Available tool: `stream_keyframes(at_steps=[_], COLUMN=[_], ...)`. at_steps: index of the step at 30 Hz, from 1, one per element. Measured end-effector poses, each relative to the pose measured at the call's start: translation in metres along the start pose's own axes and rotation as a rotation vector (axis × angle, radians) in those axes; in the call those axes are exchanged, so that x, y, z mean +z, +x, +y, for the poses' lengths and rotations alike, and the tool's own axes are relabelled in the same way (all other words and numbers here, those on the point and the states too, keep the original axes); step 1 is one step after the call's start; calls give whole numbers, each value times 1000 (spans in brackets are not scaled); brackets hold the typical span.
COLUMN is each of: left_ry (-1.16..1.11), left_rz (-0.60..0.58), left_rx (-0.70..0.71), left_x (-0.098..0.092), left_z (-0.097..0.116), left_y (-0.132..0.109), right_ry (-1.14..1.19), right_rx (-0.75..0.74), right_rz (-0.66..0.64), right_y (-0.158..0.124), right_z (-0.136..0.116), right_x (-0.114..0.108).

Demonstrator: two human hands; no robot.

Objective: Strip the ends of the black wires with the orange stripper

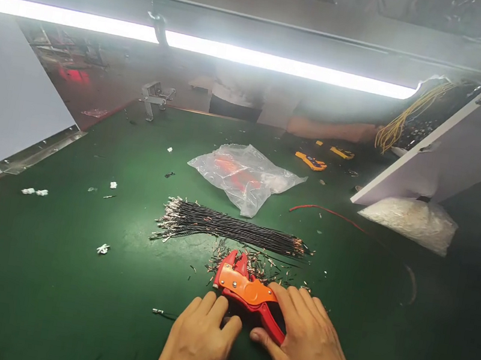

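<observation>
An orange and red wire stripper [245, 290] lies on the green table mat [46, 283] near the front edge. My right hand [309, 349] is wrapped over its red handles, gripping them. My left hand [201, 338] rests beside the tool with its fingers curled together; whether it pinches anything I cannot make out. A short wire piece [162, 313] lies just left of that hand. Behind the tool sits a scatter of small cut bits [254, 264], and beyond it a bundle of black wires [228, 230] with stripped metal ends lies across the mat.
A crumpled clear plastic bag [245, 178] lies behind the bundle. A loose red wire [330, 214] and a bag of white parts [411, 222] are at the right. Across the table another person's arm [330, 129] reaches toward yellow wires [402, 123], near orange tools [311, 161].
</observation>
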State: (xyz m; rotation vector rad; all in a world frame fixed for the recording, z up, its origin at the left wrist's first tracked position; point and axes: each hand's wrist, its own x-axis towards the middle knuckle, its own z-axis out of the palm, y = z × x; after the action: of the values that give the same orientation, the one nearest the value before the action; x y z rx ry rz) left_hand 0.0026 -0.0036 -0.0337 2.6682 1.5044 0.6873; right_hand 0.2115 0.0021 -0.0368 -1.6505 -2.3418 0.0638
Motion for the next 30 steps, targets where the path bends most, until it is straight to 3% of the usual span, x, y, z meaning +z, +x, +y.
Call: stream_keyframes(at_steps=[12,22,30], left_ry=[-22,-69,-150], left_rz=[12,41,-92], left_rx=[-30,-35,-127], left_x=[3,12,2], left_z=[0,-7,-3], left_y=[-2,-3,-1], right_ry=[3,2,1], right_rx=[12,38,73], right_rz=[-22,-178,-134], right_y=[1,1,4], right_z=[-3,12,-5], right_x=[-1,13,0])
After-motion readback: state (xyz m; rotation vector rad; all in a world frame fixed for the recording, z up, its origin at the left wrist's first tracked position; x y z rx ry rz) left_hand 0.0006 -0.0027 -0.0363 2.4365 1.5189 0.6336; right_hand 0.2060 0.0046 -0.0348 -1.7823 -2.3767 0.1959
